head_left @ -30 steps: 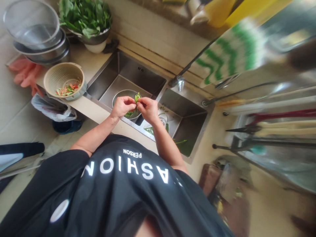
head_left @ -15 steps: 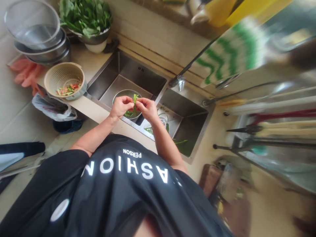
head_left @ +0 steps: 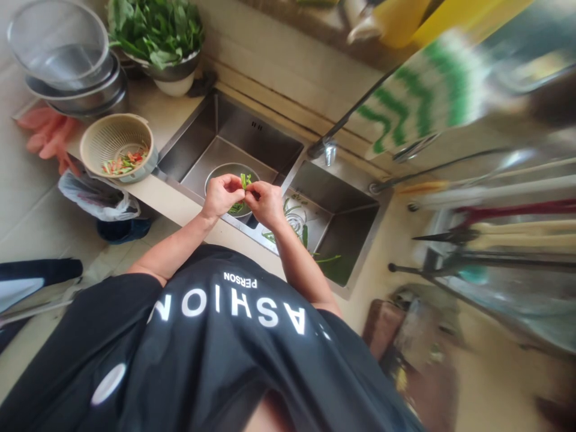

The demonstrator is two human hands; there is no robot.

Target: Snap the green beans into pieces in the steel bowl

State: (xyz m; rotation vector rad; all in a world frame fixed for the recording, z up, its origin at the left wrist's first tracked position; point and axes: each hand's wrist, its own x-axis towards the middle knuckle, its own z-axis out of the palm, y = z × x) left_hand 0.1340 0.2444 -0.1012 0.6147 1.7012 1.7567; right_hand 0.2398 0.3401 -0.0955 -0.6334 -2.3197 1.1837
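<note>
Over the left sink basin, my left hand [head_left: 221, 195] and my right hand [head_left: 266, 206] meet fingertip to fingertip. Both are closed in a pinch on light green vegetable stalks [head_left: 245, 180], whose tops stick up between the fingers. Their lower part is hidden behind the fingers. Just below is a round metal bowl [head_left: 214, 174], partly covered by my hands, with cut green pieces [head_left: 236, 207] in it. Beside my right wrist, long green stalks [head_left: 305, 236] lie around the drain of the right basin [head_left: 326, 198].
A beige colander [head_left: 90, 144] with red and green bits stands left on the counter [head_left: 168, 201]. Behind it are stacked bowls [head_left: 81, 105] and a bowl of leafy greens [head_left: 157, 30]. The faucet [head_left: 330, 153] rises between the basins. Utensils hang at right.
My right hand has shifted slightly left and down, its fingers curling closer to my left hand. The stalk tops now look shorter and more spread.
</note>
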